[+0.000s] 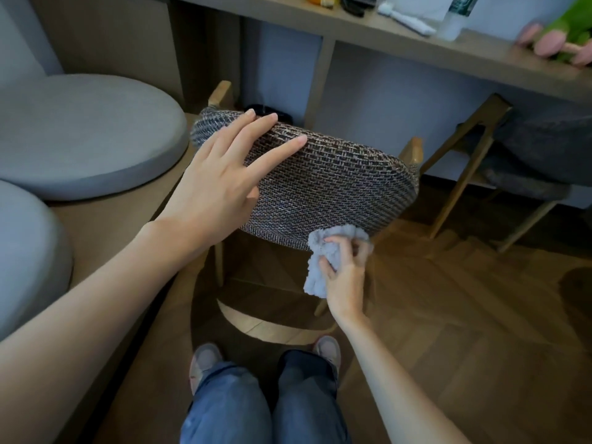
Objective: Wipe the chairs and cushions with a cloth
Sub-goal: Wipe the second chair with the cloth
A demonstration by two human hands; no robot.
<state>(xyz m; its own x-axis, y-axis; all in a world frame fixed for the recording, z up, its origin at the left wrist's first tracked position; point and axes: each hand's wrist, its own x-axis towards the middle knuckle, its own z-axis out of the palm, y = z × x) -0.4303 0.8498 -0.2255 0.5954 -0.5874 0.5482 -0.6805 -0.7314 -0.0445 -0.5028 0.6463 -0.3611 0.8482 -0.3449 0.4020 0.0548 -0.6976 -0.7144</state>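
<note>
A chair with a brown woven seat cushion (333, 184) stands in front of me, its wooden posts showing at the back corners. My left hand (221, 177) lies on the cushion's left side with straight, spread fingers. My right hand (344, 274) grips a bunched pale grey-blue cloth (323, 251) and holds it against the cushion's near right edge. The cloth's lower end hangs below the seat.
Two round grey cushions (80, 136) lie on a low wooden bench at the left. A second chair (499, 168) stands at the right under a long wooden desk (416, 43) with a bottle, flowers and small items. The floor is wooden parquet (464, 315).
</note>
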